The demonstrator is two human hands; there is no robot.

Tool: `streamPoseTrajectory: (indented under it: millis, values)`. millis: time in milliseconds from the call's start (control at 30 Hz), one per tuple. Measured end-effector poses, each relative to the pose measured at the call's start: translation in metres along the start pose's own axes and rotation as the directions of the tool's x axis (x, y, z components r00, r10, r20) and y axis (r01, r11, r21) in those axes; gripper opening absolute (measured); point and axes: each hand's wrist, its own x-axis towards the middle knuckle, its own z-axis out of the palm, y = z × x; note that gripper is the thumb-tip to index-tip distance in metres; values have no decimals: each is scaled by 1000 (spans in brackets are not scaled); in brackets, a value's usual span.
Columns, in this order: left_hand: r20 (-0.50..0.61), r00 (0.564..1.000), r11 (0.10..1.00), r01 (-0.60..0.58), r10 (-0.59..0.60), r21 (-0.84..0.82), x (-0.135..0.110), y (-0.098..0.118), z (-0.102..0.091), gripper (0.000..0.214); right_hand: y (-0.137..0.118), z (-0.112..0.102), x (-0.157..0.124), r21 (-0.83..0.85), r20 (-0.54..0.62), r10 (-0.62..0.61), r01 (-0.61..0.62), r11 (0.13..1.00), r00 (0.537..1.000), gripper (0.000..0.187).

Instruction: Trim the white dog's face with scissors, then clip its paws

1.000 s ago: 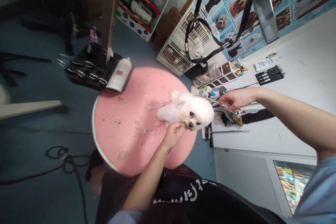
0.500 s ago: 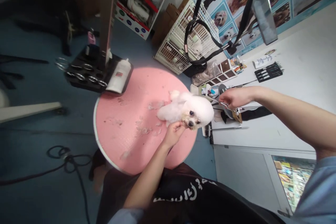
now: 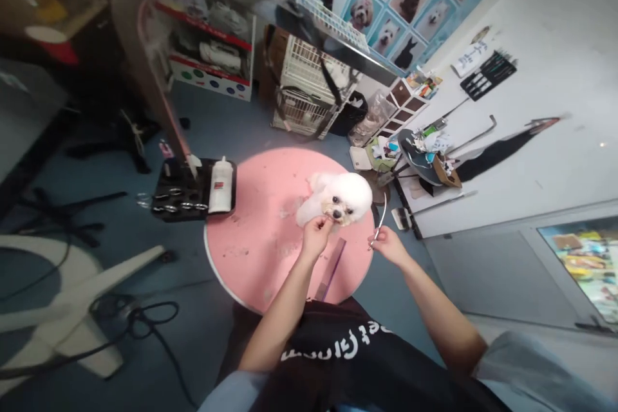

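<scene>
A fluffy white dog sits on the round pink grooming table, its face turned toward me. My left hand is closed in a pinch on the fur under its chin. Just right of the dog, my right hand holds a pair of curved grooming scissors, their blades pointing up and away from the dog's head. Between my forearms a purple comb lies on the table. Clipped tufts of fur are scattered over the pink surface.
On the table's left edge, a black tool holder carries several scissors and a white bottle. A metal arm rises from there and curves overhead with black straps. A wire cage stands behind; a cluttered round stand is at right.
My right hand has come down and toward me with the scissors, from beside the top of the dog's head to its near right. My left hand stays at the chin. The view has shifted.
</scene>
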Motion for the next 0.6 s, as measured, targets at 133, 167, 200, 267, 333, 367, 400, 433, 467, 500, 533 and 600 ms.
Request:
streamPoseTrajectory:
  millis: [133, 167, 200, 267, 333, 367, 400, 433, 467, 500, 533, 600]
  values:
    - [-31, 999, 999, -11, 12, 36, 4, 4, -2, 29, -5, 27, -22, 81, -79, -29, 35, 996, 996, 30]
    - [-30, 999, 999, -11, 12, 41, 4, 5, -2, 28, -11, 26, -24, 36, -96, -58, 62, 997, 994, 28]
    - [-28, 1000, 999, -11, 12, 43, 4, 6, -2, 27, -17, 24, -25, -28, -119, -84, 81, 996, 989, 26]
    - [-24, 1000, 999, -14, 15, 44, 5, 8, -1, 28, -29, 17, -27, -100, -159, -100, 84, 991, 982, 21]
    - [-21, 1000, 999, -17, 18, 45, 5, 10, 1, 28, -40, 12, -29, -144, -179, -100, 75, 987, 979, 21]
    - [-17, 1000, 999, -17, 18, 48, 6, 12, 2, 27, -45, 10, -30, -181, -179, -105, 73, 981, 978, 21]
    - [-13, 1000, 998, -15, 15, 53, 6, 13, 3, 28, -49, 9, -31, -223, -177, -111, 70, 972, 978, 21]
    - [-8, 1000, 998, -13, 14, 58, 6, 14, 4, 29, -51, 8, -32, -262, -177, -114, 65, 963, 978, 20]
    - [-1, 1000, 998, -12, 12, 63, 6, 15, 4, 31, -53, 7, -32, -292, -177, -115, 60, 954, 978, 18]
    - [8, 1000, 998, -12, 12, 67, 6, 16, 5, 32, -55, 7, -32, -312, -178, -113, 53, 949, 977, 16]
    - [16, 1000, 997, -12, 11, 71, 6, 16, 6, 33, -55, 6, -32, -316, -178, -111, 50, 947, 978, 15]
    - [28, 1000, 997, -9, 7, 78, 5, 18, 6, 33, -55, 5, -31, -305, -165, -102, 47, 951, 981, 16]
